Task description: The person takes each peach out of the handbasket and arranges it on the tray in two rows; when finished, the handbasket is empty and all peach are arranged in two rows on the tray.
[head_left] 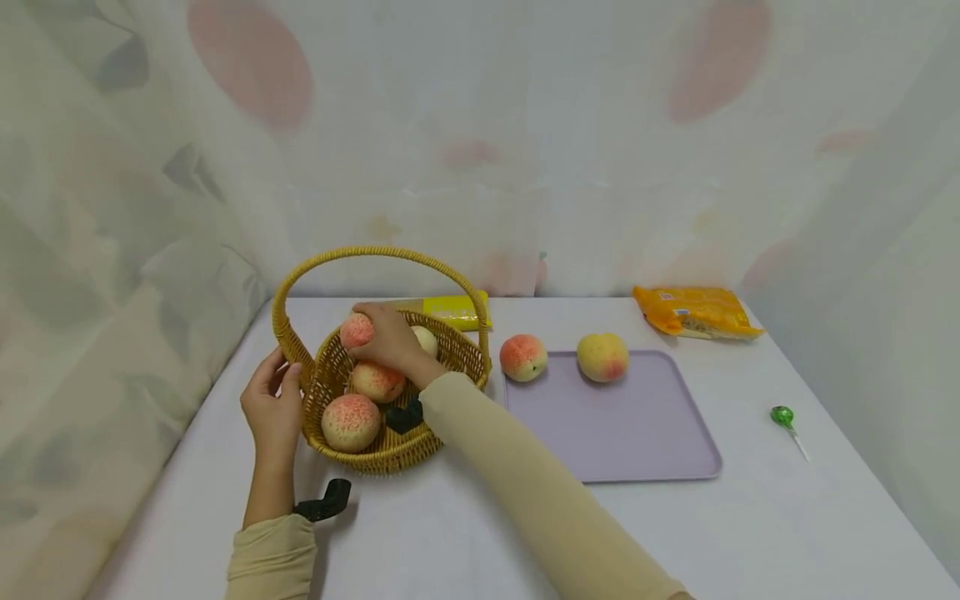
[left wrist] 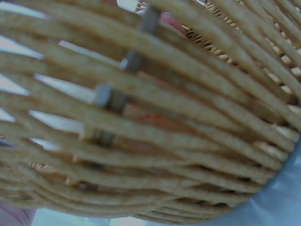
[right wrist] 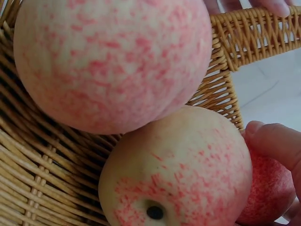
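While the head view shows the right hand gripping a peach at the far side of the basket, the left hand pinches the handle. Left wrist view: springy-looking wicker. Right wrist view: the peach seems light, firm, best held mid-girth.

Left hand and right hand bare. Beige long sleeves: left sleeve, lower left of frame, wrinkled and bunched; right sleeve smoother, cuff gathered. Matte black bent piece, rounded end, at each wrist: left piece, right piece partly hidden by the cuff.
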`<state>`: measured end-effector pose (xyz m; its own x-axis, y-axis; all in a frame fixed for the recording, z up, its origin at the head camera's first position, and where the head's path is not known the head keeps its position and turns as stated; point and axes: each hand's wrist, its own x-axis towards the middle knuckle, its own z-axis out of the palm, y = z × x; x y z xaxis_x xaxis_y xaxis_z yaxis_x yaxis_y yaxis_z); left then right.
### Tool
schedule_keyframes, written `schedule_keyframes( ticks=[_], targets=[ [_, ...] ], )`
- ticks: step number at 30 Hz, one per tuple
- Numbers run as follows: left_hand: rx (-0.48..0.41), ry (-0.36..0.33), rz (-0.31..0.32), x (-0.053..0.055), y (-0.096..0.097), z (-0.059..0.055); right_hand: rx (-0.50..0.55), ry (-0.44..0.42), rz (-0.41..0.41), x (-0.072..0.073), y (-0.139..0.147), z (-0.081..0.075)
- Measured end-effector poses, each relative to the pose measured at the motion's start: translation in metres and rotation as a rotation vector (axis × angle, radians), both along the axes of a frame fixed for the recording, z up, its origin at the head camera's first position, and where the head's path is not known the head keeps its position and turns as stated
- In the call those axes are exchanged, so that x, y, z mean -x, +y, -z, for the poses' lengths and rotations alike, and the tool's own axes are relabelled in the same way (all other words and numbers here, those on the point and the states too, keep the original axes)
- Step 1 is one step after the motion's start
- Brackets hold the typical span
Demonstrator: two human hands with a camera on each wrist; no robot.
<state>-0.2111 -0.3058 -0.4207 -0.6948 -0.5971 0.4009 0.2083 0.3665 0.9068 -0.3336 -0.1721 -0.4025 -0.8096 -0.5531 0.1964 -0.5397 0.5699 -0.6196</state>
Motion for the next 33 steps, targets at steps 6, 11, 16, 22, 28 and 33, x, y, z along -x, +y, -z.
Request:
schedule_keyframes(
  ticks=[6,11,16,22,28,33],
  targets=[
    [0.006,0.004,0.0,0.002,0.0,0.0,0.072,0.006,-0.004,-0.003,0.007,-0.009],
    [0.015,-0.01,-0.013,0.003,-0.002,-0.002,0.153,0.0,-0.021,-0.009,0.015,-0.018],
    [0.0,-0.028,-0.005,0.004,-0.003,0.001,0.246,-0.018,-0.042,-0.019,0.026,-0.022],
    [-0.004,-0.02,-0.01,0.004,-0.003,0.004,0.302,0.001,-0.088,-0.032,0.042,-0.028],
    [-0.013,-0.036,-0.022,0.003,-0.007,0.003,0.354,0.046,-0.155,-0.052,0.068,-0.04],
    [-0.024,-0.043,-0.026,0.003,-0.009,0.003,0.404,0.127,-0.172,-0.066,0.095,-0.041]
  ],
)
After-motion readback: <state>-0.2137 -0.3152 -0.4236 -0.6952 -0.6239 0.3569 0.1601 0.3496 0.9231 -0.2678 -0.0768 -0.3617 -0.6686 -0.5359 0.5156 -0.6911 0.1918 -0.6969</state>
